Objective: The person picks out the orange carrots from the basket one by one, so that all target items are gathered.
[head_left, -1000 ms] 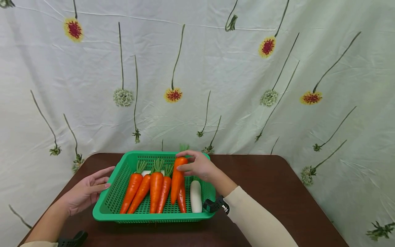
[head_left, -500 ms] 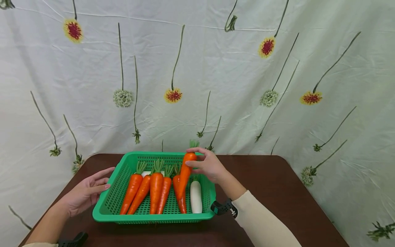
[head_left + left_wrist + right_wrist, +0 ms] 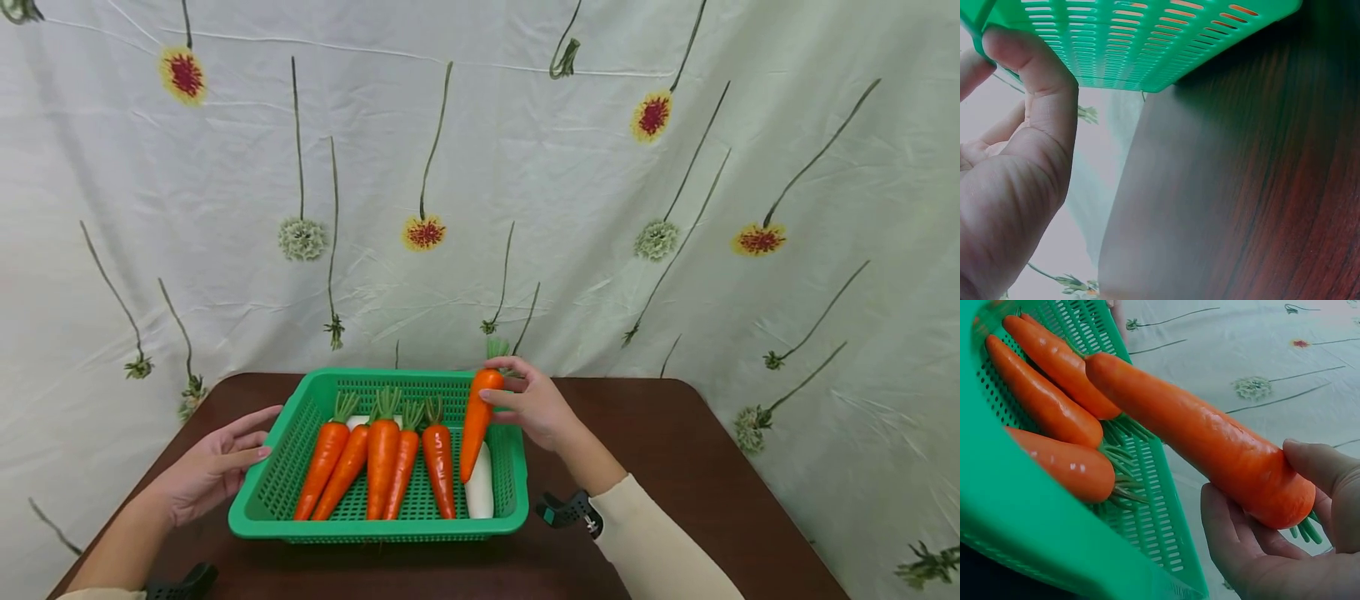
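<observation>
My right hand holds an orange carrot by its thick end, thumb on one side and fingers on the other. The carrot slants tip down over the right part of a green plastic basket, overlapping a white radish in the head view. At the basket's left rim, my left hand holds on, its bent thumb right at the edge. Several more carrots lie side by side in the basket, leafy ends away from me.
Another white piece shows partly behind the carrots at the basket's back. The basket stands on a dark brown wooden table. A pale cloth with a flower pattern hangs behind the table.
My right hand has moved the carrot rightward, from above another carrot to over the white radish. That lower carrot now shows fully. The left hand stays at the rim.
</observation>
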Tool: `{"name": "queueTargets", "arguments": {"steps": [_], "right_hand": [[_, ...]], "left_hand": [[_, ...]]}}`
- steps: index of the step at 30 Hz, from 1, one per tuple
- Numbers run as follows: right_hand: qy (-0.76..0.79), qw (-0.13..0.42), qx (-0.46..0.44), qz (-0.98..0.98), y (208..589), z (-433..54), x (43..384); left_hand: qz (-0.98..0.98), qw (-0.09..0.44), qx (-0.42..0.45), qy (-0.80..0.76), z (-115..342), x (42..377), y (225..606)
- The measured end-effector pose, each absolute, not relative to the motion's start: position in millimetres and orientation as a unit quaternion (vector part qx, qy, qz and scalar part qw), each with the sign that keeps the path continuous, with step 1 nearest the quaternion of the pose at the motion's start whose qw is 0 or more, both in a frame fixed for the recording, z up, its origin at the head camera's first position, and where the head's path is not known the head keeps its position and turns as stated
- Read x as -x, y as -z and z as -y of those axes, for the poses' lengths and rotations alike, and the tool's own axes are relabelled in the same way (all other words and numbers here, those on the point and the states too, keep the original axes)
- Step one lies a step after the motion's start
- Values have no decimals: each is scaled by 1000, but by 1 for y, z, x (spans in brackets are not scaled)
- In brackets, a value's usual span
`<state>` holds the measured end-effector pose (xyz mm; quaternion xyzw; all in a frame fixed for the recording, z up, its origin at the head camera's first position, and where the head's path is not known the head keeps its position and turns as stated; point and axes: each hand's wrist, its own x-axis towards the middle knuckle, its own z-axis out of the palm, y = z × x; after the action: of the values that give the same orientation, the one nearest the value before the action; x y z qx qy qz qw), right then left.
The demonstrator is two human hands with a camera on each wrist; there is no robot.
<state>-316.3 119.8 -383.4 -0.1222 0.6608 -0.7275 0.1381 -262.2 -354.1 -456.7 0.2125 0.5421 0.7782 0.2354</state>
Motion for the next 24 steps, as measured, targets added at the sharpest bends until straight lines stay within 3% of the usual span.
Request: {"name": "queueTargets", "arguments": {"steps": [10, 24], "right_hand": [[779, 167, 74, -600, 385, -144, 316], [778, 149, 76, -605, 393, -178, 315]], "left_hand": [[-555, 228, -204, -773, 355, 263, 457], [-542, 231, -210, -780, 356, 264, 458]]}}
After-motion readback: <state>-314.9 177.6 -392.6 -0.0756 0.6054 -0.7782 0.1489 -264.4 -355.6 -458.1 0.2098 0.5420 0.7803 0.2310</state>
